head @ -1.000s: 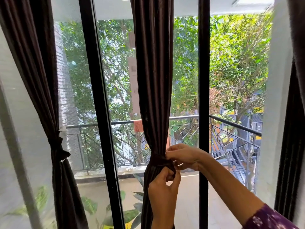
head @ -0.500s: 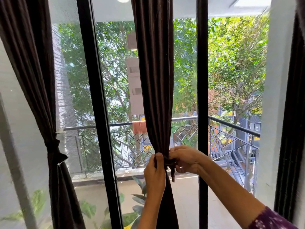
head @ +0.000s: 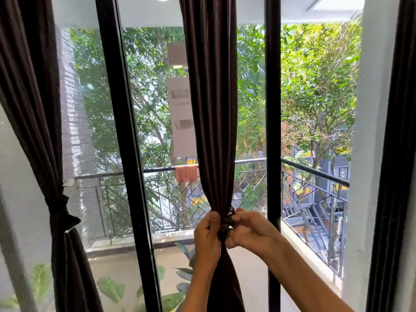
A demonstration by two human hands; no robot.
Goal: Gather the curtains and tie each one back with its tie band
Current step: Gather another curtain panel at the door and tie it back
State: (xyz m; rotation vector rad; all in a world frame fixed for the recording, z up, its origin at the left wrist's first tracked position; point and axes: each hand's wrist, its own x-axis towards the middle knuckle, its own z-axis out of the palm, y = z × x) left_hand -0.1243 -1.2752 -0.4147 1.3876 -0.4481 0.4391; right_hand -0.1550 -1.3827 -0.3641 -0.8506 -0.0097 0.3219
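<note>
Balcony window (head: pixel 157 113); hands (head: pixel 207 238) (head: pixel 249 233) on curtain band (head: pixel 225 222)

Centre dark brown pleated fabric curtain (head: pixel 211 109) bunched narrow low down. Left grip (head: pixel 207 235) holds the bunch from the left, thumb up. Right grip (head: pixel 249 230) pinches the dark brown fabric tie band (head: pixel 225 221) wrapped there. Far-left curtain (head: pixel 33 109) hangs tied, 1 knot (head: pixel 59 210).

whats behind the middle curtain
Behind the middle curtain is window glass, then the balcony railing with an orange cloth hung on it at the curtain's edge. Whatever lies directly behind the fabric is covered.
</note>
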